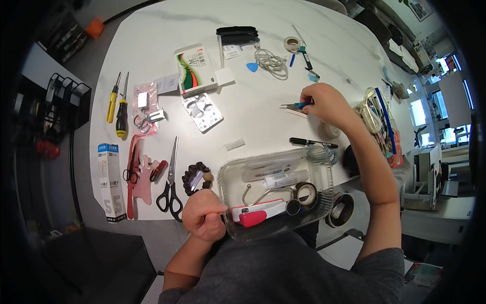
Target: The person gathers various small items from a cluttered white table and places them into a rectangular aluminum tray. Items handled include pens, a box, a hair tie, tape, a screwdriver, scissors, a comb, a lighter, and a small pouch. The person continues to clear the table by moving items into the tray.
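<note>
My right hand (pixel 325 103) pinches a small blue-handled tool (pixel 296 106) with slim metal tips, low over the white table (pixel 258 110). A thin pale strip (pixel 297 113) lies just below the tool. With its fingers curled, my left hand (pixel 205 216) touches the left rim of a clear ribbed plastic tray (pixel 224 178); whether it grips the rim is not plain. Inside the tray are a red-and-white stapler (pixel 260 212), a metal hook (pixel 252 201), a roll of dark tape (pixel 305 193) and a white tube (pixel 286 178). The tray reaches over the table's near edge.
Scissors (pixel 171 182), a brown hair tie (pixel 187 181), screwdrivers (pixel 122 117) and a tall carton (pixel 111 182) lie left. Ahead are a medicine box (pixel 196 70), a blister pack (pixel 203 113) and a coiled cable (pixel 270 62). A marker (pixel 313 143) and a filled pouch (pixel 379 121) sit right.
</note>
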`<control>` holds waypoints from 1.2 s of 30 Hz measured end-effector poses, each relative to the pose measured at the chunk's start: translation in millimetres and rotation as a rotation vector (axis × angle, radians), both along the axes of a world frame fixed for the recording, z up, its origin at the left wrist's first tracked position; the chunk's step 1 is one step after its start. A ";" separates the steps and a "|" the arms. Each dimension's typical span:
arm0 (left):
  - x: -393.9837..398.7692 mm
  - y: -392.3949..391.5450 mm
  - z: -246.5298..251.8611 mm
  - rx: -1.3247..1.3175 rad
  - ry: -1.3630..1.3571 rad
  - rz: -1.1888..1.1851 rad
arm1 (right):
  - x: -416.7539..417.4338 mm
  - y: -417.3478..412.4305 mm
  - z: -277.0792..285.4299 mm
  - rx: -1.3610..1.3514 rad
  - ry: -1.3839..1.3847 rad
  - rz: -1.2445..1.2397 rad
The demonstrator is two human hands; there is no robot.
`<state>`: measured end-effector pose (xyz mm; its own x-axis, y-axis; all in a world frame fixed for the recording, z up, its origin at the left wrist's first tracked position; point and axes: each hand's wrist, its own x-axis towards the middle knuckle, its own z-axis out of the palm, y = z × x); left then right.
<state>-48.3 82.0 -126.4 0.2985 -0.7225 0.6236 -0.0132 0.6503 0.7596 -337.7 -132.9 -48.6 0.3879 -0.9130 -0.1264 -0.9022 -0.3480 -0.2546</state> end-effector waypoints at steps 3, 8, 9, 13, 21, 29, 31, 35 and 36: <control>2.5 -2.8 4.4 -0.001 -0.032 -0.040 | 1.5 2.9 -2.3 -0.054 0.045 0.025; 9.8 -3.8 10.4 -0.023 -0.181 -0.082 | 14.1 15.8 -6.6 -0.174 0.162 0.054; 9.7 -4.5 9.1 -0.038 -0.178 -0.103 | 15.1 15.5 -2.0 -0.187 0.146 0.064; 12.3 -1.0 5.3 -0.058 -0.152 -0.113 | 43.1 5.4 20.6 0.036 -0.032 0.043; 17.1 -2.3 1.2 -0.078 -0.184 -0.188 | 172.9 19.5 44.3 0.125 -0.279 0.463; 16.4 -2.8 -1.2 -0.132 -0.169 -0.174 | 256.7 22.3 25.4 0.139 -0.276 0.725; 17.5 -3.7 -0.8 -0.150 -0.172 -0.182 | 266.4 17.9 26.8 0.184 -0.268 0.714; 17.8 -6.4 1.6 -0.180 -0.145 -0.197 | 277.8 11.9 27.5 0.305 -0.300 0.622; 16.9 -6.4 1.5 -0.184 -0.134 -0.200 | 278.5 11.3 26.5 0.343 -0.321 0.590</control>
<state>-31.4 75.6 -124.9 0.0685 -0.6296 0.7739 0.0368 0.7768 0.6286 -59.2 -121.6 -22.1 0.8659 -0.4724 -0.1646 -0.4541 -0.6042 -0.6548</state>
